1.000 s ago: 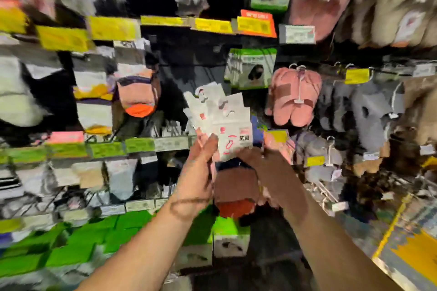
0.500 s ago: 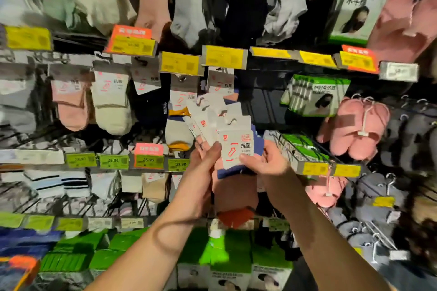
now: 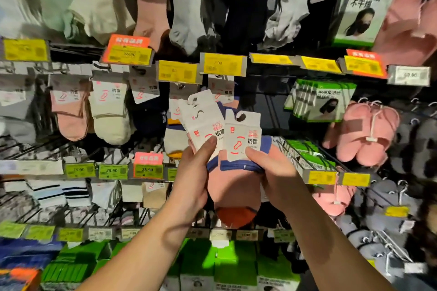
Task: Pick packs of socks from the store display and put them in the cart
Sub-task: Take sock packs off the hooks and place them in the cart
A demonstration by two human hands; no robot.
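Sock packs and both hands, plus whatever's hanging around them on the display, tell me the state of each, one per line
sock packs: off the hooks, fanned, held by both hands
left hand: grips the packs, thumb on a card
right hand: pinches the front card
cream socks: hanging on display
pink slippers: hanging on display
mask boxes: hanging in a row

We see two bare forearms, no sleeves, reaching up from the lower edge. The left hand [image 3: 192,182] and right hand [image 3: 275,172] carry no gloves, rings, watch or bands. The fingers [image 3: 208,146] show short, plain nails. Shadows fall across both wrists.
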